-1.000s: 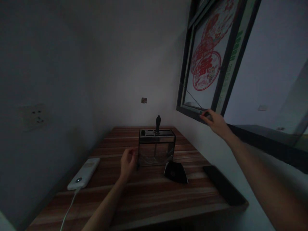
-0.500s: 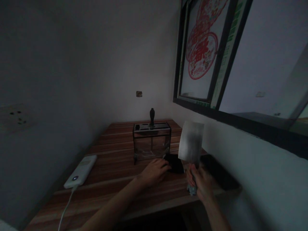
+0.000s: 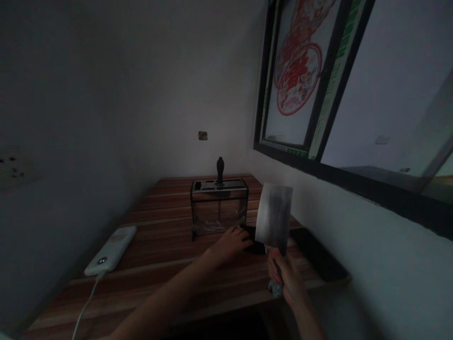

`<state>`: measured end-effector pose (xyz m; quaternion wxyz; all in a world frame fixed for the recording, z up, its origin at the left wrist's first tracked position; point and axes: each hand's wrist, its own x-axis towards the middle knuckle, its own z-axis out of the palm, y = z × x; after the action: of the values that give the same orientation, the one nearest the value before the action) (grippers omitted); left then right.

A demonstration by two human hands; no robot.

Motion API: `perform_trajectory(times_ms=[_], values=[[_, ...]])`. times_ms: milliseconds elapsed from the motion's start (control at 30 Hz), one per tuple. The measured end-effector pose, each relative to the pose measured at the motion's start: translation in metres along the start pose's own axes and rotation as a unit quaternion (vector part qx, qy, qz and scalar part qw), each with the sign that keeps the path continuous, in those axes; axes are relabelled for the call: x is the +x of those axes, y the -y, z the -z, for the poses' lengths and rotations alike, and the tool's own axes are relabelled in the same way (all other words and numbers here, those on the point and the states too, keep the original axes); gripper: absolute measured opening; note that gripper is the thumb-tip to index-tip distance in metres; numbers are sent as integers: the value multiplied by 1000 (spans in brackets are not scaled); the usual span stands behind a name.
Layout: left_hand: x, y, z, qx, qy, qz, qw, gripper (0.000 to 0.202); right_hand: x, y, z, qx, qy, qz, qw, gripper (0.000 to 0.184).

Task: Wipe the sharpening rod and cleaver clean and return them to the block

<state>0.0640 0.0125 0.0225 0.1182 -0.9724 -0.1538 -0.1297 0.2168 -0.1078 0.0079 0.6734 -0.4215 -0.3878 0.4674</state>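
Black object (image 3: pixel 256 249) partly behind the cleaver (image 3: pixel 273 215)

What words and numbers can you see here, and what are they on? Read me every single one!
No word or number is clear enough to read.
Red sticker on the window: a character-like shape inside an oval, too blurred to read.
Pale strip on the window frame: green lettering, too blurred to read.
Cleaver in the right hand: no writing I can make out.

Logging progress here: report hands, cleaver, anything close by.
Right hand gripping cleaver, blade up. Left hand at black object, grip unclear. Nearby: clear-fronted rack beyond, dark slab to the right.
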Motion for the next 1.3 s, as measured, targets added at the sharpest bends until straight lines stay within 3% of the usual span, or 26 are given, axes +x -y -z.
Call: perform_trajectory(times_ms=[267,400,467,533,600,700,767,800,900,1000,1067,1133,1233,1300], values=[[3,-3,-5,36,9,29,999,19,2,-2,-6,23,39,2,999,45],[-5,-9,5,-73,-18,99,992,21,2,0,-6,22,65,8,998,46],[-15,-9,12,-190,-64,161,966,26,2,3,-6,23,75,7,997,46],[-31,-7,18,-334,-118,233,906,27,2,6,-7,27,81,4,996,46],[-51,-2,23,-455,-167,330,810,22,3,5,-11,33,86,-3,996,44],[-89,1,31,-586,-251,480,603,25,8,-4,-24,37,98,-19,994,42],[-114,-3,38,-657,-311,510,459,33,13,-13,-38,40,111,-29,993,41],[-124,-6,41,-685,-342,498,407,35,16,-18,-46,41,120,-34,991,42],[-148,-18,51,-728,-400,471,298,35,23,-28,-68,51,149,-53,986,43],[-157,-25,58,-726,-429,485,234,38,29,-35,-83,56,173,-66,981,41],[-157,-24,63,-720,-440,490,220,41,31,-37,-89,51,184,-69,979,40],[-152,-19,70,-708,-458,482,237,42,34,-40,-91,42,195,-74,977,39],[-142,-9,85,-640,-519,471,315,37,38,-43,-91,29,213,-78,974,40],[-133,-1,95,-527,-587,467,400,29,41,-44,-91,16,216,-81,973,41]])
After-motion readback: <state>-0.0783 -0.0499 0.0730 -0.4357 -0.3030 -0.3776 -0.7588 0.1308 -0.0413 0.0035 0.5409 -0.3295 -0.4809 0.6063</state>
